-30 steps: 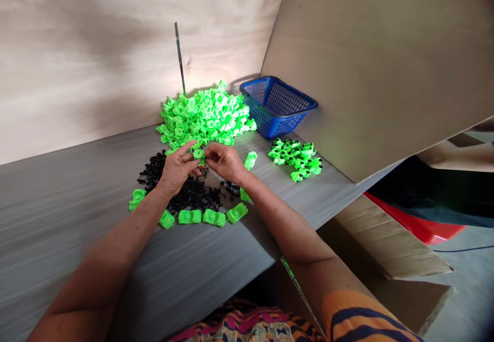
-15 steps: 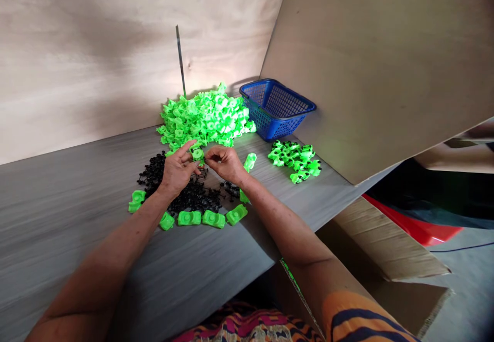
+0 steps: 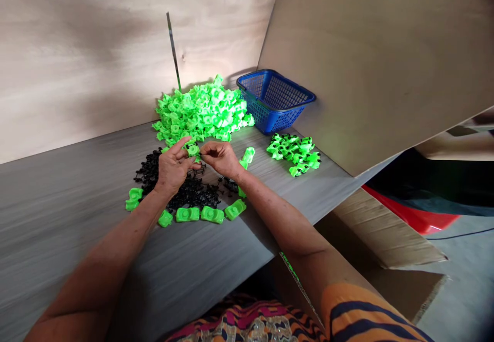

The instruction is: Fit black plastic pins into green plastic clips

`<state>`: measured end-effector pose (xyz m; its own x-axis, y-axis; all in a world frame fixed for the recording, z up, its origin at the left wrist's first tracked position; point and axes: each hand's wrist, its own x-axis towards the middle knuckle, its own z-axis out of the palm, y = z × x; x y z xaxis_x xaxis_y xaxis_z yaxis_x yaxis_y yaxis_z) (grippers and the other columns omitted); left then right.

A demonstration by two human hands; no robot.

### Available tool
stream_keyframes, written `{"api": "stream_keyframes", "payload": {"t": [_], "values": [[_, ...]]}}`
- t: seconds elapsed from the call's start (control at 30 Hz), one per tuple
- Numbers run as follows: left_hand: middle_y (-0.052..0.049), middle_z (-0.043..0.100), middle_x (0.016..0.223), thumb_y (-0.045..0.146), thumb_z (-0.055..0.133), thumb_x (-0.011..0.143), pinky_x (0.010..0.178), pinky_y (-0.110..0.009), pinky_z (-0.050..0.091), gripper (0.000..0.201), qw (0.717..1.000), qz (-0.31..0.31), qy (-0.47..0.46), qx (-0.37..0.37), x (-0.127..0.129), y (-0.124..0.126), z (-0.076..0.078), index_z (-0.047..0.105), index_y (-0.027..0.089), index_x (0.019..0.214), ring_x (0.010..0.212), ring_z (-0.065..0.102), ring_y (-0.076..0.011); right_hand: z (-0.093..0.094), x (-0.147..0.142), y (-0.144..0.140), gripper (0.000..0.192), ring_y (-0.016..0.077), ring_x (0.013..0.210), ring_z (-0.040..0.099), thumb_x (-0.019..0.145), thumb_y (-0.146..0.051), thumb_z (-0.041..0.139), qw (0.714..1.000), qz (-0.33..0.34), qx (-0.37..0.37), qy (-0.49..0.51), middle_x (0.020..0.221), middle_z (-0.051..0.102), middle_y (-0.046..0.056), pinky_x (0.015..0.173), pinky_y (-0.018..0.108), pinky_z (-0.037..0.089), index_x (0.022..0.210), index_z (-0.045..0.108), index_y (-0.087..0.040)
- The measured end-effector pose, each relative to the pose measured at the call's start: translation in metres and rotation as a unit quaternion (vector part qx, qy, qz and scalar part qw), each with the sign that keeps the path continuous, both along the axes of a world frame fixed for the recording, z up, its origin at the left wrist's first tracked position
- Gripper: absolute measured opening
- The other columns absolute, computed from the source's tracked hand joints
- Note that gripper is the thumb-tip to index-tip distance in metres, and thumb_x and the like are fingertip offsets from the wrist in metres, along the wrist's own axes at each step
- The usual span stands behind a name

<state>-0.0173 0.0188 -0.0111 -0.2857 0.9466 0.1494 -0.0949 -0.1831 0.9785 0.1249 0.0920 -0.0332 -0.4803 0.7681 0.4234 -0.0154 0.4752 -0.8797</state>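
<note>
My left hand (image 3: 172,169) is closed on a green plastic toy car body (image 3: 192,150), whose underside with a black axle across it faces up. Beside it, my right hand (image 3: 222,157) pinches a thin black wheel axle against the near end of the body; its fingers hide most of the piece. Below both hands spreads a pile of black wheel axles (image 3: 198,193). Several loose green car bodies (image 3: 188,214) lie in a curve around that pile.
A large heap of green car bodies (image 3: 204,110) rests against the back board. Right of it stands a blue plastic basket (image 3: 276,107). A smaller group of green bodies with black wheels (image 3: 295,154) lies in front of the basket. A cardboard box (image 3: 389,228) is below the table's right edge.
Both hands stay together over the axle pile, still holding the car body and axle. The whole view has shifted slightly; the pieces on the table look unmoved.
</note>
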Motion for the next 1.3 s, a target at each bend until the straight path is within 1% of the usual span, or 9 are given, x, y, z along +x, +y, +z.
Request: {"api": "stream_keyframes", "payload": {"t": [0.17,0.3,0.4,0.53,0.6,0.87,0.97,1.1,1.3], "values": [[0.007,0.060,0.066,0.020,0.085,0.062,0.063,-0.029,0.063,0.079,0.999,-0.028,-0.021,-0.028,0.000,0.002,0.000,0.062,0.015,0.138,0.055,0.066,-0.0119,0.004,-0.001,0.002,0.008,0.0105,0.065,0.047,0.073,-0.018,0.057,1.000,-0.007,0.000,-0.023,0.066,0.052,-0.004,0.065,0.023,0.039,0.067,0.053,-0.019],[-0.007,0.072,0.108,0.022,0.081,0.072,0.052,-0.023,0.059,0.078,0.998,0.001,0.025,-0.060,-0.004,0.006,-0.005,0.055,0.021,0.145,0.059,0.070,-0.0114,0.019,0.030,0.013,0.013,0.0112,0.064,0.046,0.068,-0.009,0.056,0.980,-0.116,0.042,-0.156,0.063,0.052,-0.003,0.065,0.024,0.037,0.063,0.051,-0.020],[-0.012,0.069,0.122,0.021,0.077,0.077,0.050,-0.019,0.056,0.067,0.996,0.044,0.052,-0.057,-0.012,0.011,-0.009,0.058,0.021,0.141,0.060,0.069,-0.0090,0.031,0.080,0.018,0.016,0.0150,0.070,0.051,0.067,-0.003,0.059,0.901,-0.254,0.081,-0.341,0.067,0.058,0.002,0.069,0.028,0.038,0.063,0.056,-0.018],[-0.011,0.069,0.120,0.016,0.072,0.075,0.050,-0.016,0.052,0.061,0.992,0.086,0.078,-0.051,-0.022,0.020,-0.015,0.063,0.019,0.135,0.060,0.067,-0.0072,0.041,0.145,0.013,0.017,0.0287,0.101,0.061,0.075,0.002,0.057,0.744,-0.381,0.104,-0.539,0.095,0.070,0.023,0.082,0.037,0.042,0.076,0.067,-0.011],[-0.010,0.071,0.117,0.015,0.071,0.073,0.052,-0.016,0.051,0.060,0.988,0.102,0.101,-0.048,-0.026,0.024,-0.019,0.065,0.018,0.133,0.062,0.065,-0.0075,0.043,0.159,0.009,0.018,0.0349,0.108,0.060,0.077,0.003,0.056,0.713,-0.405,0.089,-0.565,0.104,0.069,0.029,0.085,0.043,0.043,0.081,0.070,-0.008],[-0.009,0.076,0.103,0.020,0.069,0.067,0.065,-0.025,0.053,0.052,0.977,0.108,0.176,-0.049,-0.024,0.027,-0.030,0.074,0.014,0.119,0.070,0.066,-0.0144,0.049,0.073,0.025,0.038,0.0284,0.117,0.060,0.092,-0.014,0.050,0.783,-0.263,0.155,-0.542,0.122,0.067,0.019,0.096,0.035,0.047,0.128,0.063,-0.012],[-0.009,0.077,0.101,0.021,0.068,0.068,0.073,-0.028,0.055,0.045,0.978,0.097,0.180,-0.035,-0.022,0.025,-0.028,0.077,0.014,0.111,0.079,0.070,-0.0179,0.046,0.037,0.040,0.050,0.0310,0.120,0.060,0.093,-0.018,0.053,0.762,-0.244,0.122,-0.588,0.130,0.064,0.021,0.098,0.040,0.049,0.143,0.052,-0.016],[-0.009,0.077,0.098,0.019,0.067,0.068,0.078,-0.029,0.055,0.041,0.979,0.100,0.174,-0.025,-0.024,0.025,-0.025,0.079,0.014,0.107,0.084,0.071,-0.0200,0.037,0.019,0.053,0.046,0.0306,0.115,0.065,0.092,-0.012,0.049,0.761,-0.224,0.078,-0.604,0.127,0.066,0.020,0.093,0.039,0.051,0.136,0.060,-0.016],[-0.009,0.076,0.102,0.018,0.069,0.068,0.070,-0.027,0.056,0.047,0.984,0.076,0.141,-0.074,-0.020,0.025,-0.024,0.077,0.014,0.114,0.077,0.068,-0.0163,0.018,0.014,0.047,0.036,0.0234,0.097,0.066,0.082,-0.005,0.055,0.842,-0.173,0.124,-0.496,0.109,0.071,0.013,0.087,0.031,0.050,0.110,0.076,-0.014]]}}
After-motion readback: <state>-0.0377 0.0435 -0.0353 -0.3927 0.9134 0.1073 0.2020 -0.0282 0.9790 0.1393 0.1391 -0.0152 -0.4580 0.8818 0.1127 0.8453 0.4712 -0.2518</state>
